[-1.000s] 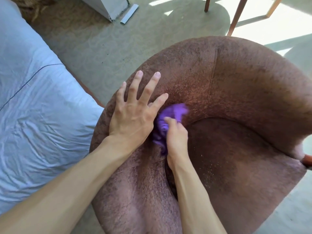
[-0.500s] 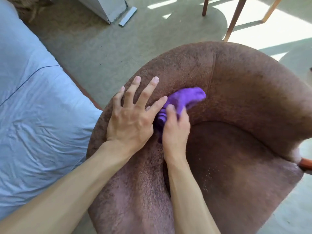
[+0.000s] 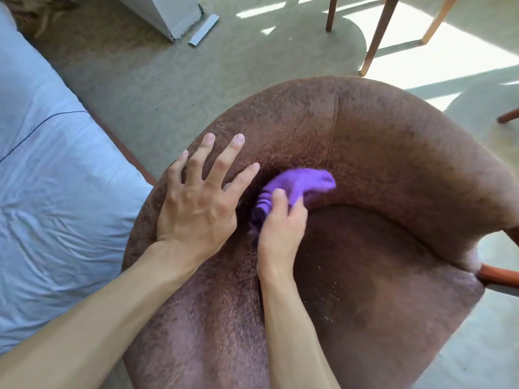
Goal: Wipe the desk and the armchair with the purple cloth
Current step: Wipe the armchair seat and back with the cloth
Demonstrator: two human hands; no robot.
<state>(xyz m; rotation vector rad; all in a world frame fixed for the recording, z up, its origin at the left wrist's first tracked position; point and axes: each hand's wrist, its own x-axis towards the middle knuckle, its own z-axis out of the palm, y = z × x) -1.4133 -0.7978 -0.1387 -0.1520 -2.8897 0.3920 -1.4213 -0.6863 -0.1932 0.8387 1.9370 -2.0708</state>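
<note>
On the armchair backrest, our right hand grips the purple cloth; our left hand rests flat beside it, fingers spread.

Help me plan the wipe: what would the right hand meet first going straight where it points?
Probably the armchair backrest, just beyond the purple cloth the right hand grips; depth is unclear.

Brown armchair on a green carpeted floor.
The purple cloth lies bunched on the armchair where seat meets backrest, gripped by the right hand; the left hand rests flat on the armchair's rim. Beyond the armchair stand wooden legs; to its left, a blue-sheeted bed.
</note>
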